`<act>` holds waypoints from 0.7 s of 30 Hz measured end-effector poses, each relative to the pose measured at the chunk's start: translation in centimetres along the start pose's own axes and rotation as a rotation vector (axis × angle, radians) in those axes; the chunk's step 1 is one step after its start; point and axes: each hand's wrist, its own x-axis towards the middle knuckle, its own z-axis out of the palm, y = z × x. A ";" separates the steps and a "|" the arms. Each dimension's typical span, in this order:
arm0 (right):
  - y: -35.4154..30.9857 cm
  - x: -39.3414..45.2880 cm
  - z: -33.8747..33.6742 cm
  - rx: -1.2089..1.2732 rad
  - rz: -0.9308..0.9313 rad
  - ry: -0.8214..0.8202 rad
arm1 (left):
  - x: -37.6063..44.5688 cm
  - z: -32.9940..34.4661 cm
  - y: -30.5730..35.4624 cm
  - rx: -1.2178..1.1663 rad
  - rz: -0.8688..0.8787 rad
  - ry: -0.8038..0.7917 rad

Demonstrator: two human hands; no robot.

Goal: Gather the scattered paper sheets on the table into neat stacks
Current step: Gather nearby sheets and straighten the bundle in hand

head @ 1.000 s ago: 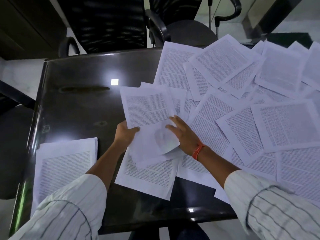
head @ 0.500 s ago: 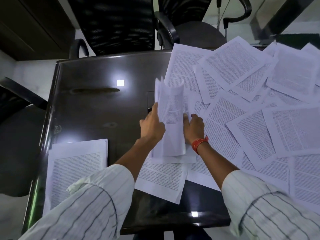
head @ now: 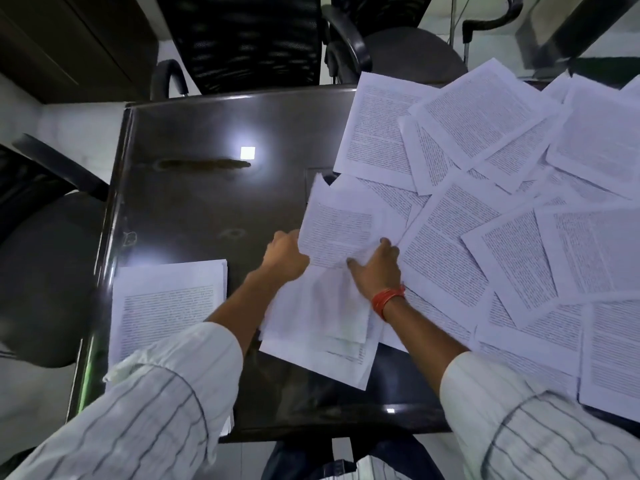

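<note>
The small bundle of white printed paper sheets (head: 337, 237), upright half a second ago, now tilts flat between the gripping left hand (head: 284, 255) and right hand (head: 375, 268), ready for stacking.

upright bundle of sheets (head: 337, 233) tipped flat (text up), left hand (head: 284, 255) and right hand (head: 375, 268) spread wider

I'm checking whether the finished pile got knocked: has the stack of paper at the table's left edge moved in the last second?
No. The stack sits by the table's left edge, as before. Only the camera shifted.
</note>
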 end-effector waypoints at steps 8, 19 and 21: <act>1.0 -3.3 2.8 -0.175 -0.038 0.039 | -3.0 5.1 3.8 -0.103 -0.203 0.045; 0.4 -2.1 -0.1 0.498 0.029 0.116 | -4.9 -2.0 -1.3 -0.902 0.264 0.260; -1.3 -2.2 -1.0 0.692 0.004 0.058 | -5.5 -4.2 -2.2 -1.007 0.370 0.267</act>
